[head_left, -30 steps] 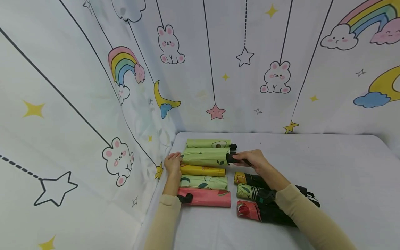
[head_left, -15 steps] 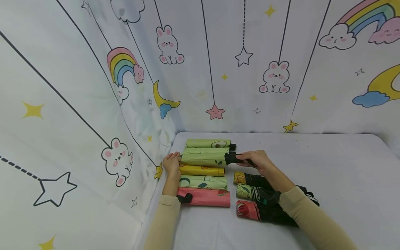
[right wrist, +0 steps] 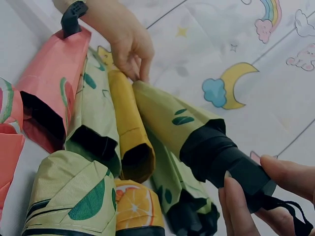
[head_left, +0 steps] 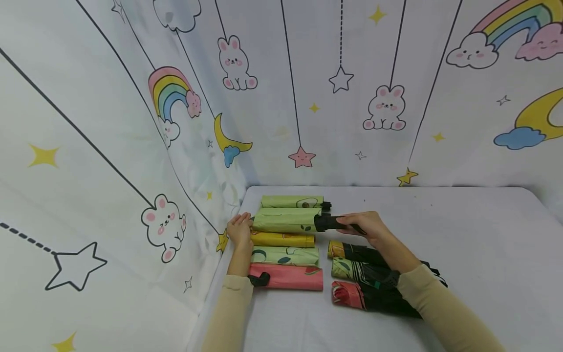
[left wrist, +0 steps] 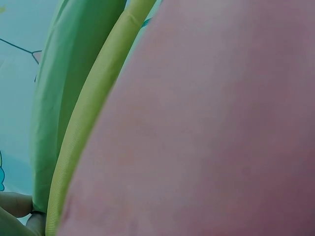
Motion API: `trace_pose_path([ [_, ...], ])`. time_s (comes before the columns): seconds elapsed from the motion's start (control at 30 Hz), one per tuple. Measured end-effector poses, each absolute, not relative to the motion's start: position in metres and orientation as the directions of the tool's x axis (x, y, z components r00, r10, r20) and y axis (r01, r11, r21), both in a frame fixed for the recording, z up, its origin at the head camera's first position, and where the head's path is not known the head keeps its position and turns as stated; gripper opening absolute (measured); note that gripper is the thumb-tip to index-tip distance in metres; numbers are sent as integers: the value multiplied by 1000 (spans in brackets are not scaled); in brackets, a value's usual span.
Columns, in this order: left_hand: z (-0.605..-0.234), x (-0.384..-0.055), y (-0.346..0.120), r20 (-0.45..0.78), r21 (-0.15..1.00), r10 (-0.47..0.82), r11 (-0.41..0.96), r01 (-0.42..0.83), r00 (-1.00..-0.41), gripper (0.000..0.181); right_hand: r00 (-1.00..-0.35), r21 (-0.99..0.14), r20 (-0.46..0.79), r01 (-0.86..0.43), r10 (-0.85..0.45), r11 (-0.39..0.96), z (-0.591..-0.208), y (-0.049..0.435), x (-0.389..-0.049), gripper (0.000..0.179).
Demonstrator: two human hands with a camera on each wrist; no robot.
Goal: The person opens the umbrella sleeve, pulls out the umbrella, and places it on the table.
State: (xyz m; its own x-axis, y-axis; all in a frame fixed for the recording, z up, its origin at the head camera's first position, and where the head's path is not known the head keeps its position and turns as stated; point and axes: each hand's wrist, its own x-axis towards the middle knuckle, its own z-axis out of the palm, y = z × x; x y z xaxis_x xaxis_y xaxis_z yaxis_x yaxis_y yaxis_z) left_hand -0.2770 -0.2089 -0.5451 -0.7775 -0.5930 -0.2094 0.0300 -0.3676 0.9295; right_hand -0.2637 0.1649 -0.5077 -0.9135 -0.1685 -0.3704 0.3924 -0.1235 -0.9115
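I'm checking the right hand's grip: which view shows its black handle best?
The right wrist view: the black handle is largest there, with its strap and the fingers on it visible. The head view shows it small, partly covered by the right hand; the left wrist view doesn't show it.

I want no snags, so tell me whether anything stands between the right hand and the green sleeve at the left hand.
Only the black handle does: it sticks out of the green sleeve, and the right hand pinches it. Nothing else visible lies between.
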Motion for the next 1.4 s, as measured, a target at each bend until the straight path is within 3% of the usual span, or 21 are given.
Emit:
trace_pose_path([
  [1.4,-541,-278,-203,-181,902,-617,-414,120,-766,54,-923,-918,-333,365,-193,-158,-502,196,-251,66],
])
